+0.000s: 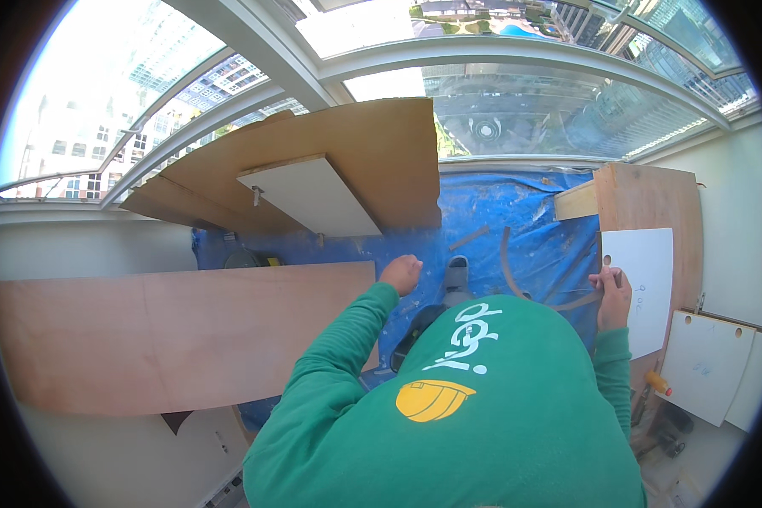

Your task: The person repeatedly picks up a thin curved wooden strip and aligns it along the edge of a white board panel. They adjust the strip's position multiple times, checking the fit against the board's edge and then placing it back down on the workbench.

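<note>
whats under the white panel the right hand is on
The white panel rests on a brown plywood board, which shows above and beside it. The right hand grips its left edge. Whatever lies under the panel's middle is covered.

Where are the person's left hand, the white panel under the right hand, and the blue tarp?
left hand [400, 273], head view, on the knuckles.
white panel [648, 279], head view, mid-face.
blue tarp [516, 212], head view, bare middle.

Blue tarp [516, 212], leaning plywood sheets [372, 152]
</note>
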{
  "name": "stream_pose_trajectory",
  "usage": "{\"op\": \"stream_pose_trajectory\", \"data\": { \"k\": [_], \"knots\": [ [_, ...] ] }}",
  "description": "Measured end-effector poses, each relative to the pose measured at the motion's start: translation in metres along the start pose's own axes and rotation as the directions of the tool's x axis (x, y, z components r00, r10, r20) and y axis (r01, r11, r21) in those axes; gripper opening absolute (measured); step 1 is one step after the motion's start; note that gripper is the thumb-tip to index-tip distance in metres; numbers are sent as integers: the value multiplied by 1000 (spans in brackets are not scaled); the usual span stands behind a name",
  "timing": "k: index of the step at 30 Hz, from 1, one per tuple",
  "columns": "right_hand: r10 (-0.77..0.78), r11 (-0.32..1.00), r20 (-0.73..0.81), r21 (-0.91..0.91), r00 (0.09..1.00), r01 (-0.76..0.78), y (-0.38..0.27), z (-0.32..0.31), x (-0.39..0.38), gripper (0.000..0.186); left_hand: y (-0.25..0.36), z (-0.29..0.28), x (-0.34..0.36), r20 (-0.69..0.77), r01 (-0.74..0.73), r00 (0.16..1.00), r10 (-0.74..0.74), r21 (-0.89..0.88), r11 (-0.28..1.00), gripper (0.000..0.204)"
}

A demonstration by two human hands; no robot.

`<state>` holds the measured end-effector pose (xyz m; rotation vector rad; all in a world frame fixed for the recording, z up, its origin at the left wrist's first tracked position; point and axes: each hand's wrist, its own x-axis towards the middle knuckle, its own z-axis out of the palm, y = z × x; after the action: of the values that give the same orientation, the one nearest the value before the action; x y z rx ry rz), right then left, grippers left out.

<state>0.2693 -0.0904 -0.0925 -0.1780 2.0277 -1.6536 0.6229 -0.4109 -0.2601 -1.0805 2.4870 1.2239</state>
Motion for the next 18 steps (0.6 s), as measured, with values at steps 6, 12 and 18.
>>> {"op": "stream_pose_trajectory", "data": {
  "k": [6, 12, 18],
  "knots": [
    [15, 999, -146, 43, 989, -9, -5, 17, -6, 14, 39, 18, 13, 188, -72, 978, 85, -72, 995, 53],
    [70, 933, 11, 352, 998, -69, -37, 31, -5, 33, 134, 44, 20, 25, -560, 804, 595, -303, 771, 58],
    [32, 853, -194, 517, 980, 74, -63, 9, -24, 46, 130, 69, 64, 492, -261, 766, 414, -350, 900, 53]
  ]
}}
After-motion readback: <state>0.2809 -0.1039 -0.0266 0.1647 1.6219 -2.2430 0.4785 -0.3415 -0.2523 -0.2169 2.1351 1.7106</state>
